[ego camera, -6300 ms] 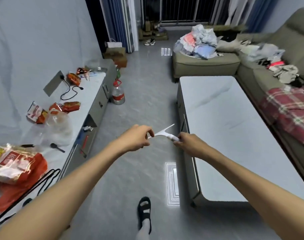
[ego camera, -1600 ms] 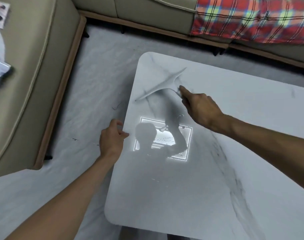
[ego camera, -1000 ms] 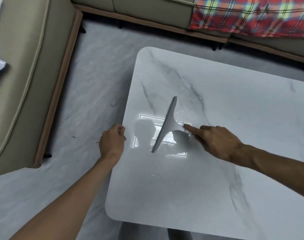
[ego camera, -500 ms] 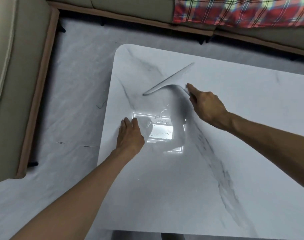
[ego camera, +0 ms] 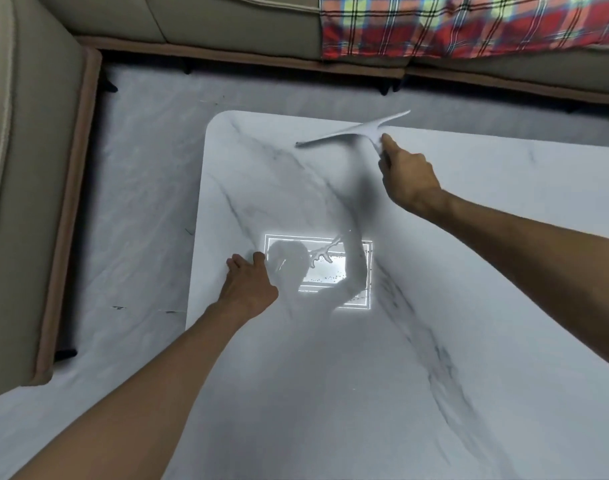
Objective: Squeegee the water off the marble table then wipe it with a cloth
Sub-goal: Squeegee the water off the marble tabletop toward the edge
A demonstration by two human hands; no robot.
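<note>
A white marble table [ego camera: 331,393] with grey veins fills the lower right of the head view. My right hand [ego camera: 405,178] grips the handle of a white squeegee [ego camera: 351,131], whose blade lies near the table's far edge, slanting up to the right. My left hand [ego camera: 249,284] rests flat on the table near its left edge, fingers apart, holding nothing. Small water streaks and droplets [ego camera: 325,258] glint in a bright rectangular light reflection between my hands. No cloth is in view.
A beige sofa [ego camera: 227,22] runs along the top, and its side section [ego camera: 22,168] stands at the left. A red plaid blanket [ego camera: 469,26] lies on the sofa at top right. Grey marble floor [ego camera: 140,168] separates the table from the sofa.
The squeegee has moved farther toward the table's far edge and to the right since half a second ago. My left hand stays flat near the left edge.
</note>
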